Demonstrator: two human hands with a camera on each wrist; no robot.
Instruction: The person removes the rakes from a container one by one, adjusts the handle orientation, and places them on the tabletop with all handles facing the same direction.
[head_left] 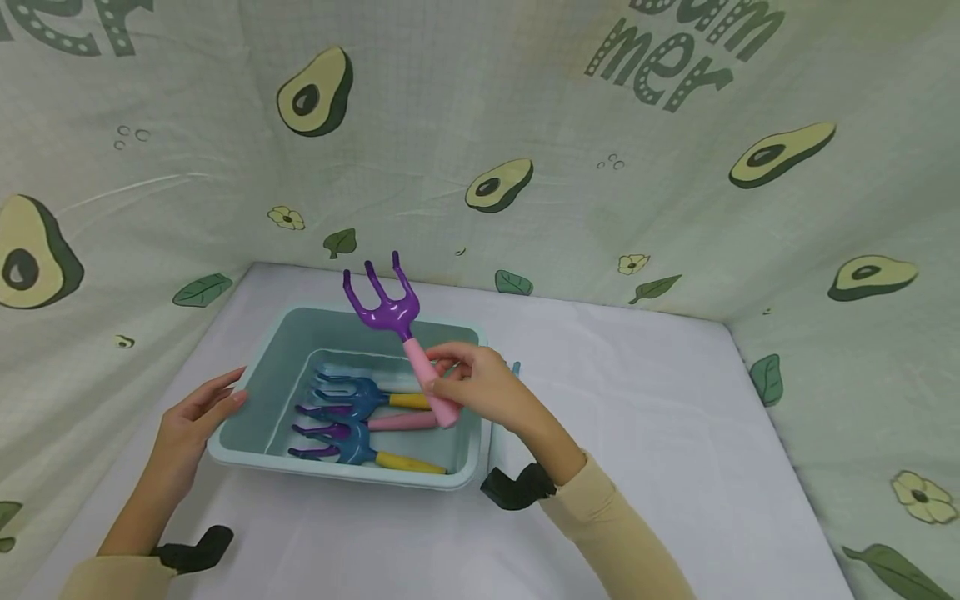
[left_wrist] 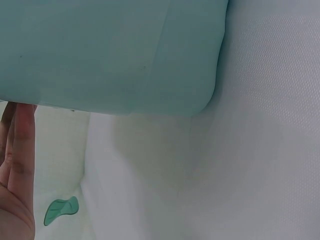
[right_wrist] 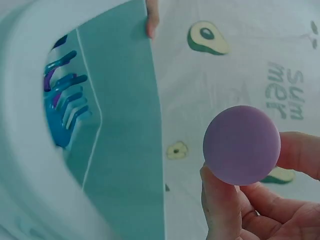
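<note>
In the head view my right hand (head_left: 480, 383) pinches the pink handle of a toy hand fork (head_left: 390, 315) with three purple tines, held tilted above a pale blue-green plastic basin (head_left: 345, 473). The right wrist view shows only the round handle end (right_wrist: 241, 145) between thumb and fingers. Inside the basin lie blue hand forks (head_left: 356, 446) with yellow handles, overlapping purple ones with pink handles (head_left: 401, 421). My left hand (head_left: 187, 429) touches the basin's left rim, thumb on its edge. The left wrist view shows its fingers (left_wrist: 22, 140) straight, their tips hidden by the rim.
The basin stands on a white-covered table (head_left: 637, 433). Right of it a narrow light-blue edge (head_left: 495, 446) shows, partly hidden by the right wrist. A curtain (head_left: 420, 108) printed with avocados hangs behind and along the sides. Dark straps (head_left: 517, 487) sit on both wrists.
</note>
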